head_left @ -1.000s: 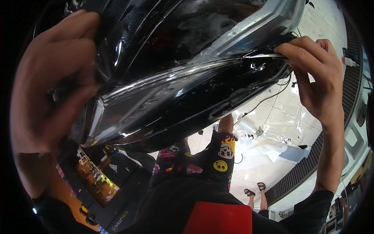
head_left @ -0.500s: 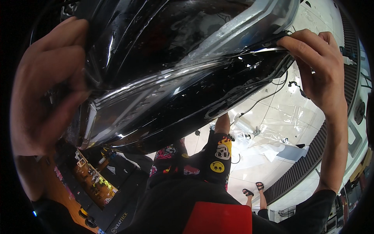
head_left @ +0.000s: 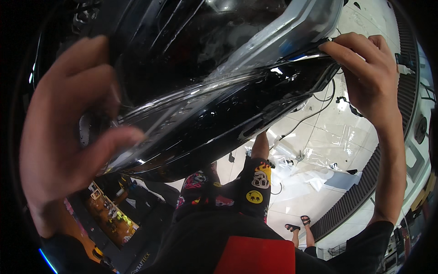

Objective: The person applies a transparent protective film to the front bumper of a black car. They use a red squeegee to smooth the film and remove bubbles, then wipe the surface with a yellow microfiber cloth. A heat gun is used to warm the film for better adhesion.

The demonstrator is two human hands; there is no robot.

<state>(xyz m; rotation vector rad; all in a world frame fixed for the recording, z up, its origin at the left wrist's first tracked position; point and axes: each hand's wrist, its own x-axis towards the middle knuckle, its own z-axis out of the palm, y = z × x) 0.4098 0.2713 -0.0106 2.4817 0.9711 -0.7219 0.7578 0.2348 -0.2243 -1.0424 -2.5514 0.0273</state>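
Clear glossy film [head_left: 182, 98]: at the upper middle of the view, lying over and along a glossy black, curved, car-like panel [head_left: 205, 123]; its bright, rippled edge runs from near the left hand [head_left: 59, 123] toward the right hand [head_left: 372, 73].
Left hand: blurred; the thumb has swung inward across the panel over the last half second and now stands wide of the fingers. Whether a fingertip touches the film, I cannot tell.
Right hand: thumb and forefinger nearly closed, apparently pinching the film's edge at the panel's far-right tip, much as before.
Meaning: the film's right end looks anchored while the left hand's grip seems to be changing.
Panel surface: smooth and mirror-like, with long streaked reflections, tapering to the right.
Floor: pale, smooth tiles [head_left: 292, 201] bearing a crumpled transparent sheet [head_left: 337, 141] and a thin dark cable [head_left: 306, 119].
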